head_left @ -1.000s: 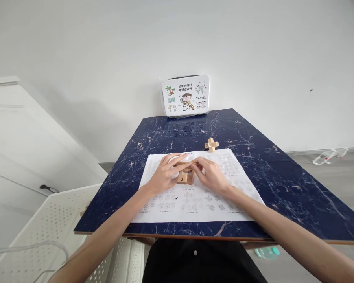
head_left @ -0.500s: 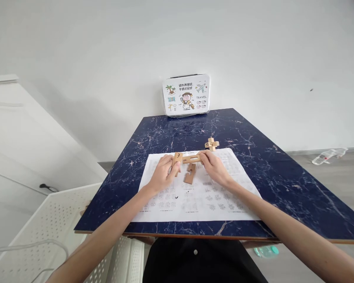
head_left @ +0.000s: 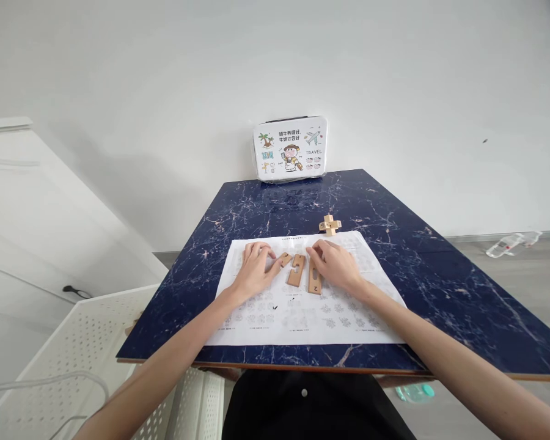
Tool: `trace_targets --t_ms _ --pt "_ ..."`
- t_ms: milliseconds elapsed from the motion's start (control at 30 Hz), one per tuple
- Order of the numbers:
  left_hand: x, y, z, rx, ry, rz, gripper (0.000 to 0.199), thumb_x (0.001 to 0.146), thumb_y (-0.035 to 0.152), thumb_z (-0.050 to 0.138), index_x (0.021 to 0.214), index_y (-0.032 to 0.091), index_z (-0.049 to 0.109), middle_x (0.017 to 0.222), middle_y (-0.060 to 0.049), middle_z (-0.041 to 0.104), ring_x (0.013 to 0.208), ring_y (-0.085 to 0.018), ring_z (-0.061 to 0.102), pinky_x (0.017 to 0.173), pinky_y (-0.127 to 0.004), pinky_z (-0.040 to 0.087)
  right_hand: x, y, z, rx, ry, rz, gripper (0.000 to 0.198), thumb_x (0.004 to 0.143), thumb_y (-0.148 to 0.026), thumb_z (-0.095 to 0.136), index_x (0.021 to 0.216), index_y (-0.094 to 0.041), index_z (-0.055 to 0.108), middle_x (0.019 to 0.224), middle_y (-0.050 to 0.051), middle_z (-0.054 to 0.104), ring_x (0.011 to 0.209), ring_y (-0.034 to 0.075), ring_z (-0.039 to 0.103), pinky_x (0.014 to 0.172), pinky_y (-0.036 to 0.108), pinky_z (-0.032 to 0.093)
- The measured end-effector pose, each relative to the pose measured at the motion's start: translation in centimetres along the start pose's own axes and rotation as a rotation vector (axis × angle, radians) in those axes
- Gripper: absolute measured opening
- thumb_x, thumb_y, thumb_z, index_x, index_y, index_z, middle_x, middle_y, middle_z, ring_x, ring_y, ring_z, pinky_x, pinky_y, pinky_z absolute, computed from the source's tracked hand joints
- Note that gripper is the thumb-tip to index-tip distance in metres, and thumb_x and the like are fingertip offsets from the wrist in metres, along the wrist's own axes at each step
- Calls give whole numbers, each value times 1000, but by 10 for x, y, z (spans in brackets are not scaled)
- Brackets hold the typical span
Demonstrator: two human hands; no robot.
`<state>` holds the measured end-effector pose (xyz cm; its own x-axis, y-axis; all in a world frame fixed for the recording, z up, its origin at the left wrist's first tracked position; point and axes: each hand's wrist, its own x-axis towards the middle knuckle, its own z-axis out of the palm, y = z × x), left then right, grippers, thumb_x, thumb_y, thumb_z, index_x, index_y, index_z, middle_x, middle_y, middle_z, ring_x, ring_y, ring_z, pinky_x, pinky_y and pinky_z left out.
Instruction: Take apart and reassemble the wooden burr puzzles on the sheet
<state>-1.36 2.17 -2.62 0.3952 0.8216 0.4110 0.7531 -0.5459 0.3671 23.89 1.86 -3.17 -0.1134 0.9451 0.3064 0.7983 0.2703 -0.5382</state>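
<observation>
My left hand is over the left of the printed sheet, its fingers curled around a wooden puzzle piece marked 3; most of that piece is hidden by the hand. My right hand pinches the upper end of a slotted wooden puzzle piece marked 2, which points toward me. Between the hands a notched wooden puzzle piece lies on the paper, touched by neither. Beyond my right hand, at the sheet's far edge, stands an assembled cross-shaped wooden puzzle.
The printed sheet lies on a dark blue marbled table. A white case with cartoon pictures leans against the wall at the back. White perforated shelving stands at left. Plastic bottles lie on the floor at right.
My right hand has turned the slotted piece from lying crosswise to pointing toward me, down beside the notched piece. My left hand has lowered the piece marked 3 to the sheet.
</observation>
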Motion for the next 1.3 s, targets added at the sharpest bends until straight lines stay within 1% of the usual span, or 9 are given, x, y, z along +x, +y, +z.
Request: trace_targets --t_ms 100,200,367,467,567,667,767,900,1300 --pt "0 0 1 -50 -27 55 31 106 50 51 117 22 58 128 -12 61 128 -31 50 111 -55 45 -2 1 -1 -97 23 6 29 107 -45 49 98 -22 63 100 13 73 69 24 66 58 31 34" --pt "1 5 -3 -42 -15 77 29 108 47 47 120 22 55 126 -12 63 124 -30 56 106 -51 49 -3 0 -4 -195 -41 64 34 109 -49 46 102 -20 64 77 12 71 65 30 68 62 34 36" --pt "3 12 -10 -39 -55 -19 29 110 45 42 113 21 56 81 -3 70 75 -23 66 85 -45 54 -3 -4 -9 -78 -148 76 39 110 -49 39 110 -19 63 70 10 72 66 30 70 59 34 37" --pt "3 14 -12 -80 -94 -15 28 111 43 39 118 21 55 72 1 68 65 -21 64 78 -42 53 -4 -9 -9 117 -206 58 29 110 -41 40 112 -21 60 61 2 70 63 26 70 61 32 41" --pt "3 15 -12 -103 -79 18 25 110 42 41 119 22 54 83 -3 70 75 -23 66 81 -43 54 -6 -15 -9 256 -229 -2 19 108 -34 41 109 -23 57 63 0 72 62 22 69 64 32 45" --pt "3 19 -16 -121 -76 106 26 107 45 50 119 23 57 112 -10 69 105 -27 66 94 -46 55 -9 -20 -9 374 -250 -59 16 107 -34 43 105 -24 55 74 1 76 58 20 68 61 31 46" --pt "3 24 -19 -115 -191 225 39 101 52 61 130 25 58 136 -12 61 132 -32 53 112 -52 47 -11 -24 -8 504 -319 -78 16 106 -37 43 105 -25 53 91 2 79 44 14 59 53 30 47" --pt "2 24 -16 -80 -296 267 48 98 56 65 138 30 58 145 -10 58 140 -35 46 116 -57 43 -12 -24 -4 514 -262 -103 14 106 -36 43 108 -25 52 101 4 80 41 12 57 52 29 47" --pt "13 -39 -10 229 44 -142 29 97 46 64 113 22 62 129 -12 63 124 -36 50 107 -56 41 -7 -11 2 279 -82 -130 13 100 -29 45 105 -23 55 94 5 78 50 15 56 55 30 38"
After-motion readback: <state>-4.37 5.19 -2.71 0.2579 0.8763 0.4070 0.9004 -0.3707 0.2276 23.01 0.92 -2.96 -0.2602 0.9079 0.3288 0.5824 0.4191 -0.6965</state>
